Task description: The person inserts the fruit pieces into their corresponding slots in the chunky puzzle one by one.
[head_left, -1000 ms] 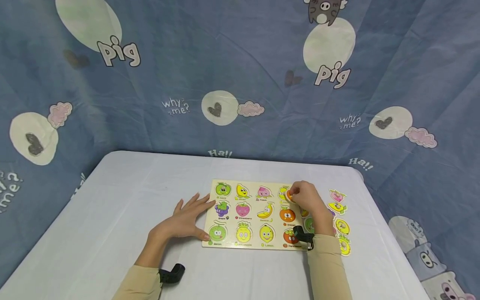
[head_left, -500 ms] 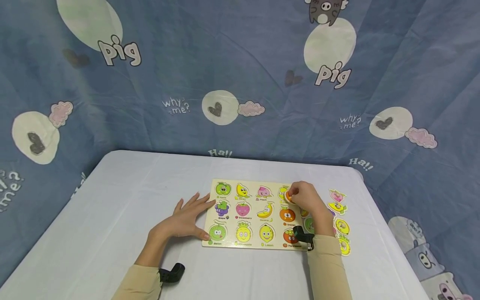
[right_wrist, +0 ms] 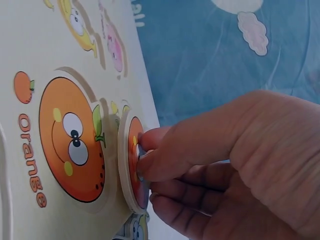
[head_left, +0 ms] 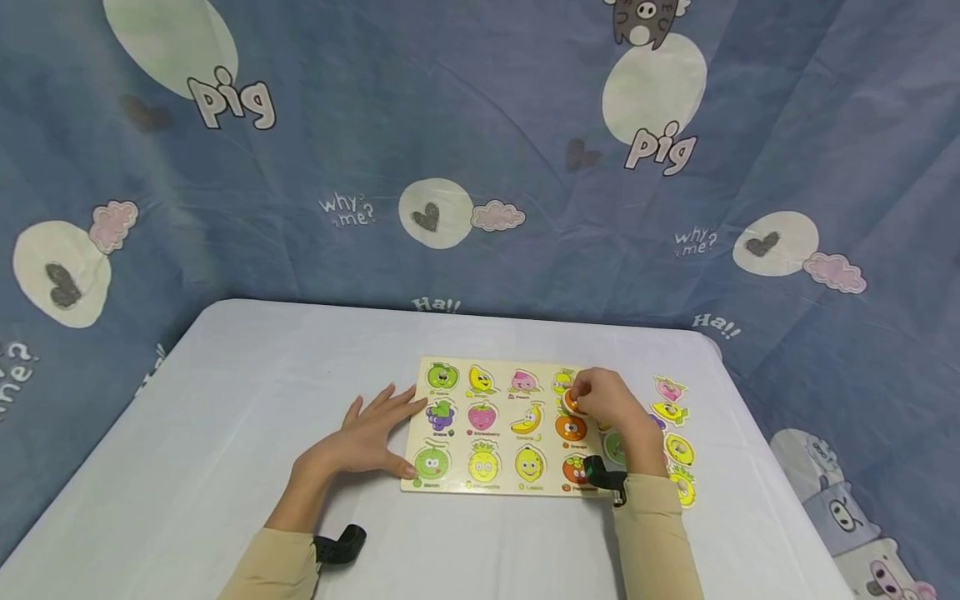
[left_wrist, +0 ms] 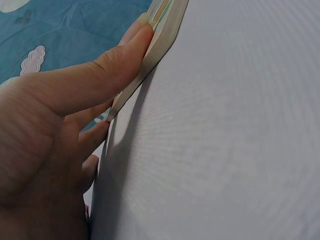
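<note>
A wooden fruit puzzle board lies on the white table. My left hand rests flat on the table with straight fingers against the board's left edge. My right hand pinches a round orange fruit piece by its small knob, holding it on edge just above the board's orange slot. In the right wrist view the orange piece stands tilted beside the printed orange picture, my fingertips on its knob.
Several loose fruit pieces lie on the table right of the board. A blue cartoon-print cloth hangs behind the table. Black wrist straps sit on both sleeves.
My right hand has carried the orange piece a little toward me, from the board's top row down to just above the orange slot. The left hand has stayed put.
</note>
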Motion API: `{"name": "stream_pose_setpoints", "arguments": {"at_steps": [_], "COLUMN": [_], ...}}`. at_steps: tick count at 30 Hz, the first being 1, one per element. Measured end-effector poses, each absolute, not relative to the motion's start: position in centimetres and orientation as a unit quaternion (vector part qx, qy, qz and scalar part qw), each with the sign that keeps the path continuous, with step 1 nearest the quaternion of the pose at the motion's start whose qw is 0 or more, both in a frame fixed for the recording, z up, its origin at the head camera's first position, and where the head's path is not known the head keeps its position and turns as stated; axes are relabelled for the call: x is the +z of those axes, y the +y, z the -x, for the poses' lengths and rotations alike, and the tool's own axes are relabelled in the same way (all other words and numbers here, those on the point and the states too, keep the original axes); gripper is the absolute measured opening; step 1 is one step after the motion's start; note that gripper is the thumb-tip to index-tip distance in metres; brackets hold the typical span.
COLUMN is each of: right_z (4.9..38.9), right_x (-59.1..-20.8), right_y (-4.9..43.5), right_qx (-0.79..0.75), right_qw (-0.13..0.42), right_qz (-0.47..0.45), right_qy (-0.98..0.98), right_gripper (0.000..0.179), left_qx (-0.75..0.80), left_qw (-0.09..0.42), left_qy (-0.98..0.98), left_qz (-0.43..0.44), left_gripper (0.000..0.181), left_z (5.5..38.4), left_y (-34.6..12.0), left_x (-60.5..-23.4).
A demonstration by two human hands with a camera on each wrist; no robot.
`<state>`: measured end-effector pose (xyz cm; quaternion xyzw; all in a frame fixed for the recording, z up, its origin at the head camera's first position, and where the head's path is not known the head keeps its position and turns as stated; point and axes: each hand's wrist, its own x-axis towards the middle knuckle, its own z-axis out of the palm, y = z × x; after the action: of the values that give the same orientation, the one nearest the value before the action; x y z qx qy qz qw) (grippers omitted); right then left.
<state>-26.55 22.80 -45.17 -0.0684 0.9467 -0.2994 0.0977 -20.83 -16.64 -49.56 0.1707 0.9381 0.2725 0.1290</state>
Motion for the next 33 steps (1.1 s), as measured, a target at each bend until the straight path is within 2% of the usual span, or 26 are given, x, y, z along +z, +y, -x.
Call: {"name": "stream_pose_setpoints", "arguments": {"at_steps": [15,33], "right_z": [26.1,25.4], "right_x": [-45.3,-44.6], "right_y": [22.4,22.3], "right_qx": [-0.273,-0.281], "right_qw": [0.108,0.150], "right_qz": [0.095,0.102], "right_qy": [0.951,0.942], "right_gripper": [0.013,0.018], "left_qx": [0.276,0.277], "left_qw": [0.122,0.122], "left_qy": [0.938,0.938], "left_qz": [-0.170,-0.169], "left_gripper": [0.116,0.115], "left_z": [20.8,20.7], "left_y": [-16.6,-16.5], "left_x": [-49.5,-49.2]}}
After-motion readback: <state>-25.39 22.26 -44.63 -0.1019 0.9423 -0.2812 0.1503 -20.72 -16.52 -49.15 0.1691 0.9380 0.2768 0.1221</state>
